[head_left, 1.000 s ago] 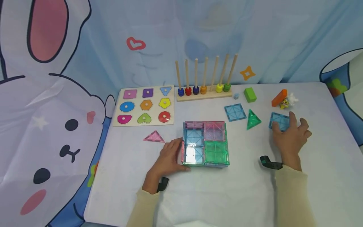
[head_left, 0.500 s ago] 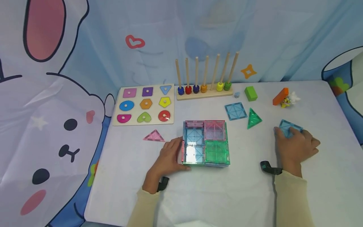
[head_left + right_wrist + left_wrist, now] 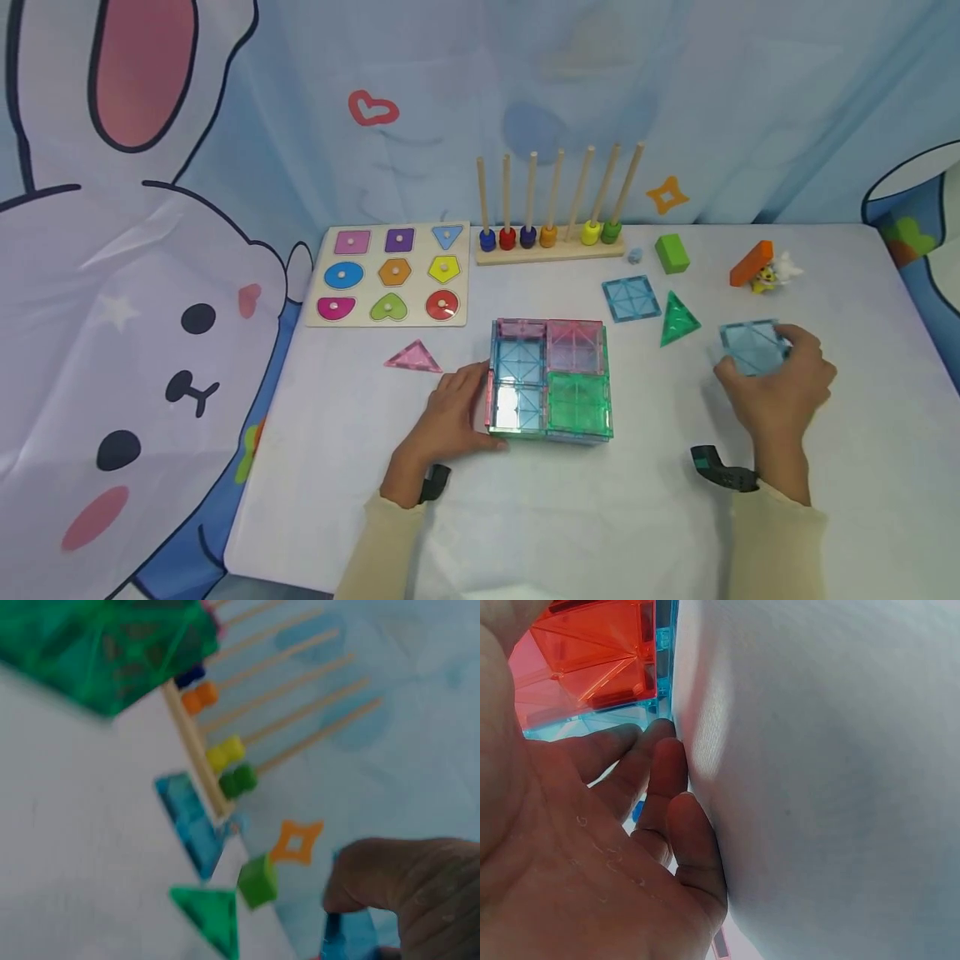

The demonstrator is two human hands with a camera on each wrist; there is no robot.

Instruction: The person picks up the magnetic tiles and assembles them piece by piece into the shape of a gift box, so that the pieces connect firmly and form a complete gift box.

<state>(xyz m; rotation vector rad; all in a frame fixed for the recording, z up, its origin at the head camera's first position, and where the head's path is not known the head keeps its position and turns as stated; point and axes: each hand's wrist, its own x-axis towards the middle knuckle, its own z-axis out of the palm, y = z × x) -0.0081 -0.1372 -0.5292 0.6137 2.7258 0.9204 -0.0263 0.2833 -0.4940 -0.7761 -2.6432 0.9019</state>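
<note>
My right hand (image 3: 783, 383) pinches a clear blue square magnetic tile (image 3: 752, 346) between thumb and fingers, at the right of the table in the head view. The same blue tile (image 3: 351, 934) shows blurred at the bottom of the right wrist view. A low box of magnetic tiles (image 3: 576, 402) stands mid-table, its top showing blue, pink and green squares. My left hand (image 3: 448, 417) rests against the left side of this box, thumb near its front corner. In the left wrist view the fingers (image 3: 694, 832) lie relaxed on the white surface, beside a red and blue tile wall (image 3: 592, 652).
Near the box lie a pink triangle tile (image 3: 415, 357), a green triangle tile (image 3: 678, 319) and another blue square tile (image 3: 632, 298). Behind stand a shape puzzle board (image 3: 324, 315), a peg rack (image 3: 551, 252), a green block (image 3: 672, 253) and an orange block (image 3: 752, 263) beside a small figure.
My right hand has taken hold of the blue square tile and drawn it toward me, away from the orange block. My left hand stays at the box. The head view has shifted slightly.
</note>
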